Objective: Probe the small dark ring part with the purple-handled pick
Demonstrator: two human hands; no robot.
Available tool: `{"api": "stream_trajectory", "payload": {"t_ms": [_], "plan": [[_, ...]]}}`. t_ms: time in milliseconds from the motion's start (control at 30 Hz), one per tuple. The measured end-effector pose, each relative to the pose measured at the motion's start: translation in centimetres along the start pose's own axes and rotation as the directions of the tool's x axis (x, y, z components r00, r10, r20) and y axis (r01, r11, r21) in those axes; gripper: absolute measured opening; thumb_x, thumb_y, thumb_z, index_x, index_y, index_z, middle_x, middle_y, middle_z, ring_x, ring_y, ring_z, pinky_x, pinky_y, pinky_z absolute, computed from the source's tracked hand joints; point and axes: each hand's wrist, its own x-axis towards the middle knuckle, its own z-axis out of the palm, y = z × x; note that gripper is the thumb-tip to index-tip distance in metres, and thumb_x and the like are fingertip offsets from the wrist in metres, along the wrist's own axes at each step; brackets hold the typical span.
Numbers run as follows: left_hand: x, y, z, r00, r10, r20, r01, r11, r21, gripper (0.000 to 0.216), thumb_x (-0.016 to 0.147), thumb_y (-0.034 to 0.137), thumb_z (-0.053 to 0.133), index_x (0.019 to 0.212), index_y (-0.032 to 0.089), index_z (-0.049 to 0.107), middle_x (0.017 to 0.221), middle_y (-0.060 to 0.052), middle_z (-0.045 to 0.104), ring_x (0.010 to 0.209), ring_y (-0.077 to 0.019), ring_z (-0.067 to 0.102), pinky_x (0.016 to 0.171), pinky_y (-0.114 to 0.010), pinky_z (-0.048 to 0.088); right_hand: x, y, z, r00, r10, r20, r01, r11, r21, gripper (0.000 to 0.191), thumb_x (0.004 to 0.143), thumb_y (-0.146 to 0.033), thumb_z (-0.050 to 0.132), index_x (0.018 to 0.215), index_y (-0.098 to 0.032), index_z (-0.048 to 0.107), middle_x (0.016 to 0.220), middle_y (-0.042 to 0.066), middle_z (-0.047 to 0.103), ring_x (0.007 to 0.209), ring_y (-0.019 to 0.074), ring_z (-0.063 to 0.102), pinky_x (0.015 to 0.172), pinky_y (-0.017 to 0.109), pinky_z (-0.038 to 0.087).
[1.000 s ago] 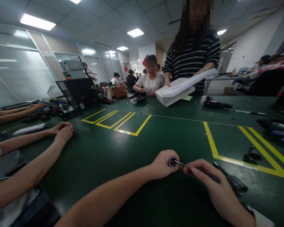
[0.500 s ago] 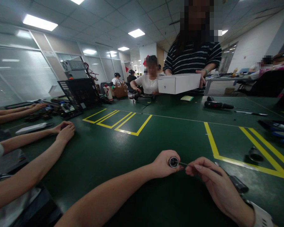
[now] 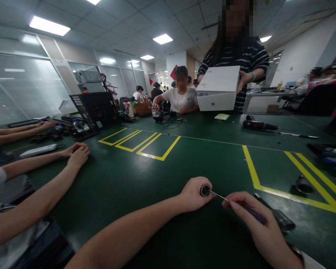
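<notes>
Above our dark green tabletop (image 3: 128,186), our left hand (image 3: 192,194) grips a dark, silver-rimmed cylinder (image 3: 202,191) while our right hand (image 3: 266,234) pinches a dark-handled, metal-shafted screwdriver (image 3: 255,215) at its mouth, apparently working inside, the next move likely needing steady aim.

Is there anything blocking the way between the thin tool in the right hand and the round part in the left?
Nothing visible: the tool reaches from the right hand straight to the open end of the round part in the left hand. The dark tube lies off that line.
</notes>
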Motion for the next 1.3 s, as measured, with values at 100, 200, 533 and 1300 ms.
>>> {"api": "stream_trajectory", "payload": {"t_ms": [100,200,533,1300], "plan": [[0.0,0.0,0.0,1.000,-0.013,-0.011,0.013,1.000,0.002,0.015,0.074,0.025,0.066,0.072,0.015,0.055,0.074,0.001,0.055,0.070,-0.0113,0.051,0.066,-0.023,0.042,-0.1,-0.4,0.2,0.999,-0.038,-0.011,0.037,0.995,-0.093,0.023,0.083,-0.041,0.055,0.081,-0.022,0.068,0.082,0.006,0.069,0.081,0.0249,0.065,0.068,0.034,0.052],[0.0,-0.2,0.1,0.999,-0.008,-0.052,0.006,1.000,-0.026,0.016,0.074,0.026,0.066,0.072,0.015,0.055,0.073,0.001,0.054,0.068,-0.0110,0.051,0.064,-0.023,0.041,-0.2,-0.3,0.5,0.995,-0.096,-0.015,0.093,0.986,-0.140,0.019,0.083,-0.037,0.056,0.085,-0.024,0.069,0.085,0.006,0.070,0.083,0.0245,0.066,0.070,0.033,0.053],[-0.2,-0.6,0.4,0.994,-0.036,-0.101,0.025,0.994,-0.109,0.017,0.073,0.027,0.067,0.074,0.014,0.056,0.071,0.001,0.055,0.062,-0.0090,0.049,0.061,-0.021,0.043,0.2,-0.3,0.9,0.986,-0.165,0.000,0.164,0.979,-0.125,0.015,0.082,-0.034,0.057,0.084,-0.025,0.069,0.092,0.006,0.071,0.089,0.0245,0.067,0.076,0.034,0.055],[-0.1,-0.8,0.6,0.981,-0.081,-0.174,0.062,0.991,-0.115,0.019,0.071,0.028,0.066,0.066,0.015,0.053,0.064,0.003,0.052,0.058,-0.0090,0.048,0.055,-0.020,0.040,0.1,0.4,1.0,0.967,-0.249,0.056,0.254,0.959,-0.123,0.012,0.084,-0.027,0.057,0.087,-0.025,0.069,0.099,0.006,0.071,0.094,0.0238,0.067,0.082,0.035,0.055]]}}
